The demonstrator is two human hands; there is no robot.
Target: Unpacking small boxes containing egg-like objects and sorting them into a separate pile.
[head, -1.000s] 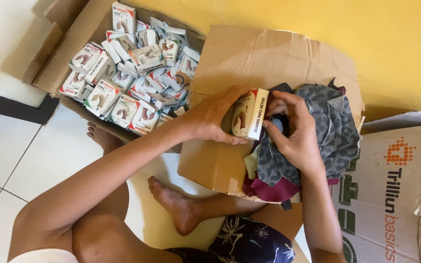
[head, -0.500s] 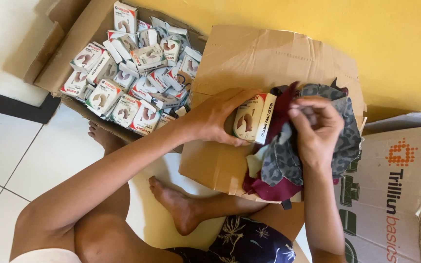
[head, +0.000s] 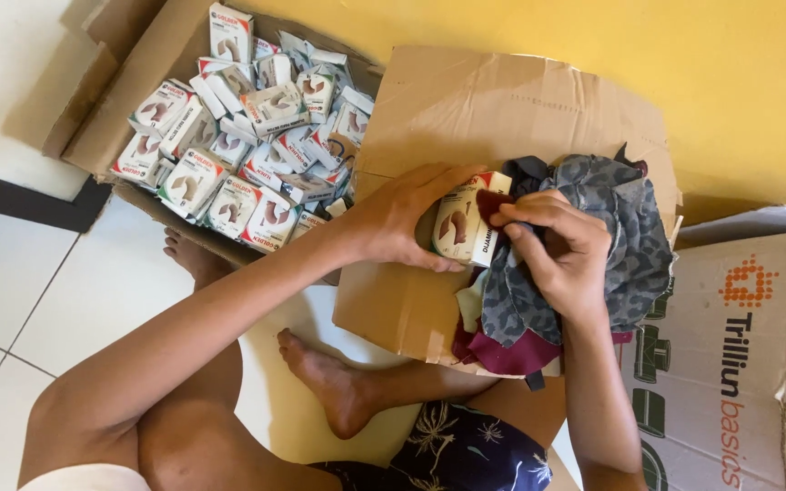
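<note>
Both hands' fingers (head: 429, 186) around small carton (head: 459, 227)

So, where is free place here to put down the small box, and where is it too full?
Bare cardboard sheet lies above the left hand and small box. White floor tiles left of the leg are bare. The open carton is crowded with boxes; the cloth pile covers the sheet's right part.

Setting: a room in a home, used for packing goods. Evidence: white tiled floor (head: 65, 300), painted yellow wall (head: 684, 82), person seated barefoot on the floor, open carton (head: 129, 109) of identical small boxes (head: 229, 182), further cartons (head: 730, 364) alongside.
</note>
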